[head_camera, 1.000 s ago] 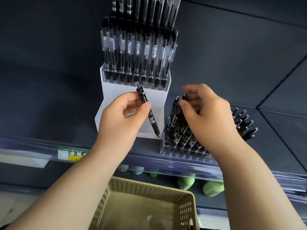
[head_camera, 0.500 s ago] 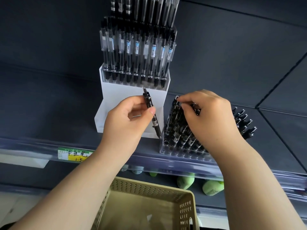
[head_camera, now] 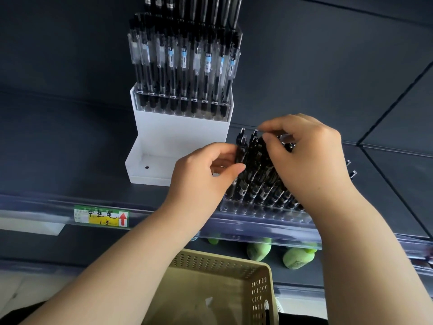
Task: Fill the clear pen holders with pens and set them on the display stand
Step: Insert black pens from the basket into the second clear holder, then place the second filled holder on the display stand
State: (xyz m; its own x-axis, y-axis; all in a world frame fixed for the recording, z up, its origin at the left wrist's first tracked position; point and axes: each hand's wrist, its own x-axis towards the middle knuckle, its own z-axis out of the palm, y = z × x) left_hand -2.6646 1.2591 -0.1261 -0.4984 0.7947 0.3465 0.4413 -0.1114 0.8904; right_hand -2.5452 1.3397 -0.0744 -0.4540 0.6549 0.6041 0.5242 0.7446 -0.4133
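- The clear plastic pen holder [head_camera: 264, 209] sits at the near edge of the dark shelf [head_camera: 70, 141], right of centre. It's crammed with black click pens [head_camera: 255, 179] that all lean away toward the far left.
- The left hand [head_camera: 201, 181] comes in from the left with thumb and fingers curled, pinching a pen on the left edge of the bunch.
- The right hand [head_camera: 309, 158] is draped over the top of the bunch. Its fingers are bent down, with thumb and fingertips nipped onto the pen tops.
- The white stepped display stand [head_camera: 178, 137] is just left of that holder and a bit farther back. Can't tell if they touch, the hands are in the way.
- The stand's upper step carries a filled clear holder [head_camera: 182, 109], its see-through pens [head_camera: 184, 62] standing upright.
- A green-and-yellow price label [head_camera: 102, 216] is stuck on the shelf's front rail, off to the left.
- A beige perforated plastic basket [head_camera: 260, 292] is nearest, below the shelf, with green bottles [head_camera: 295, 258] lying on the lower level behind it.
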